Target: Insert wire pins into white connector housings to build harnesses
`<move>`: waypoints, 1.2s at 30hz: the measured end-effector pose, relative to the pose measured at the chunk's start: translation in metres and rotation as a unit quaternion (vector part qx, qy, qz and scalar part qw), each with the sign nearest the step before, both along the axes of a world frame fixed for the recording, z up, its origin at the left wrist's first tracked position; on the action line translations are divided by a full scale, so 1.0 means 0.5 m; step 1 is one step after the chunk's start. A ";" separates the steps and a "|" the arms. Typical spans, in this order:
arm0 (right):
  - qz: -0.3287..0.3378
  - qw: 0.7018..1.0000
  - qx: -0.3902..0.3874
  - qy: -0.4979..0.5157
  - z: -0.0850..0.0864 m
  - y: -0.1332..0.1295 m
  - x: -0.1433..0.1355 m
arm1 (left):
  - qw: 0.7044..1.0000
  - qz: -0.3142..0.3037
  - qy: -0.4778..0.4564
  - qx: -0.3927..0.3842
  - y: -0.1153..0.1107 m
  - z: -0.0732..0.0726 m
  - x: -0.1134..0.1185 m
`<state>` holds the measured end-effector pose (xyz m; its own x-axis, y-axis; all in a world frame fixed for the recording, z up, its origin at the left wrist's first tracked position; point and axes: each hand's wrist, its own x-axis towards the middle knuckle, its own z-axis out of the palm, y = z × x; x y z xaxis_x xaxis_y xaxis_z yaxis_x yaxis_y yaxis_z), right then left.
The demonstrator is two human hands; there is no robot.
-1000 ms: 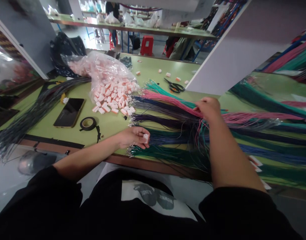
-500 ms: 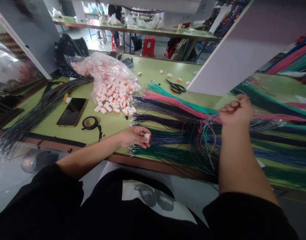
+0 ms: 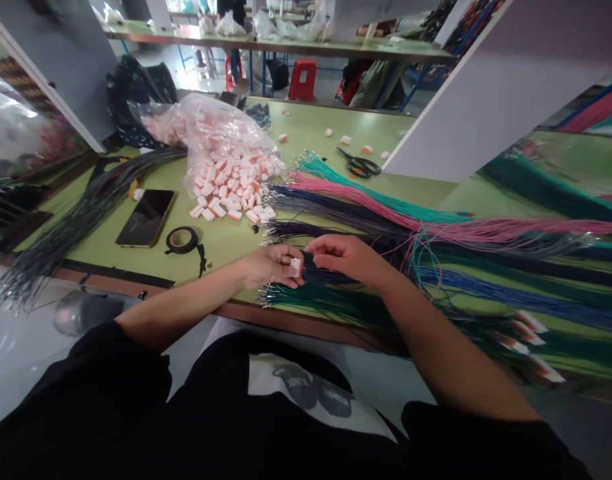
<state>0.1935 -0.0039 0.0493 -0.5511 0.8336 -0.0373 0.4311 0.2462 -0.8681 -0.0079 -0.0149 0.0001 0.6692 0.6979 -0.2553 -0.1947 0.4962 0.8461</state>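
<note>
My left hand (image 3: 271, 265) pinches a small white-and-orange connector housing (image 3: 296, 267) between thumb and fingers, over the ends of the wire bundles. Close to its right, my right hand (image 3: 347, 259) has its fingertips drawn together in a pinch, and whatever they hold is too small to make out. Beneath both hands run dark blue wires and green wires (image 3: 331, 303) with shiny metal terminals at their left ends. Pink wires (image 3: 356, 199) and teal wires (image 3: 336, 177) lie just beyond.
Behind my left hand, a clear plastic bag (image 3: 211, 123) spills a heap of connector housings (image 3: 231, 190). A phone (image 3: 146, 218), black tape roll (image 3: 182, 240) and grey wires (image 3: 86, 207) lie leftward. Scissors (image 3: 360, 165) rest near a white panel (image 3: 451, 113). Assembled connectors (image 3: 531, 327) sit at the right.
My right hand has come down and left from the far right to beside the connector housing. My left hand stays in place, still holding the housing. Connectors at the right edge now show.
</note>
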 end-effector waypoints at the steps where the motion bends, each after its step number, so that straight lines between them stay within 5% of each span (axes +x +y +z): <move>1: -0.016 1.000 -0.015 0.020 -0.007 -0.003 -0.001 | 1.000 -0.001 -0.001 0.001 0.000 0.000 0.000; 20: -0.073 0.970 0.180 -0.145 -0.022 -0.025 -0.001 | 1.000 0.004 0.026 0.003 -0.005 0.008 0.002; 36: -0.099 0.961 0.193 -0.170 -0.021 -0.034 -0.008 | 1.000 0.010 0.022 -0.006 -0.005 0.007 0.001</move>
<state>0.1894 -0.0208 0.0388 -0.3902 0.9092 0.1452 0.7459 0.4046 -0.5291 -0.0073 -0.0172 0.0034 0.6428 0.7079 -0.2928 -0.1684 0.5034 0.8475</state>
